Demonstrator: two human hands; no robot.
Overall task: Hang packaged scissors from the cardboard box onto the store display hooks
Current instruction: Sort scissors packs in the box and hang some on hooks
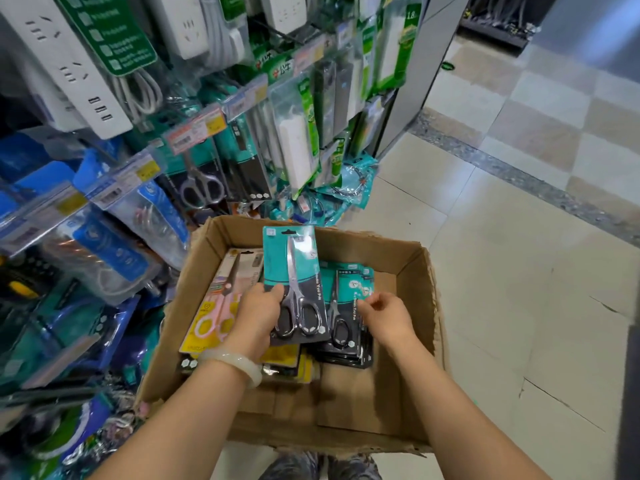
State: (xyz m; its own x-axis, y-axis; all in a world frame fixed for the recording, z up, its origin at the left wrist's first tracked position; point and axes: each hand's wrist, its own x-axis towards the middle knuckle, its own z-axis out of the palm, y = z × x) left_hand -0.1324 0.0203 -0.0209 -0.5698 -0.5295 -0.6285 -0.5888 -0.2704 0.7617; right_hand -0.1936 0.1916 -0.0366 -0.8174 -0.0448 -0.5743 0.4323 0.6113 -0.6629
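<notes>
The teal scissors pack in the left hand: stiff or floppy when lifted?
Probably stiff: the teal scissors pack stands straight though the left hand grips only its lower edge. Likely bottom-heavy, since the metal handles sit low. Its glossy face may be slippery.

Left hand (pixel 258 311) gripping a teal scissors pack (pixel 294 284), lifted over the cardboard box (pixel 408 258). Right hand (pixel 386 315) pinching the next teal pack (pixel 348 306) on a stack inside. Pink scissors pack (pixel 216 306) lying at the left. More scissors (pixel 200 188) hanging on display hooks.
</notes>
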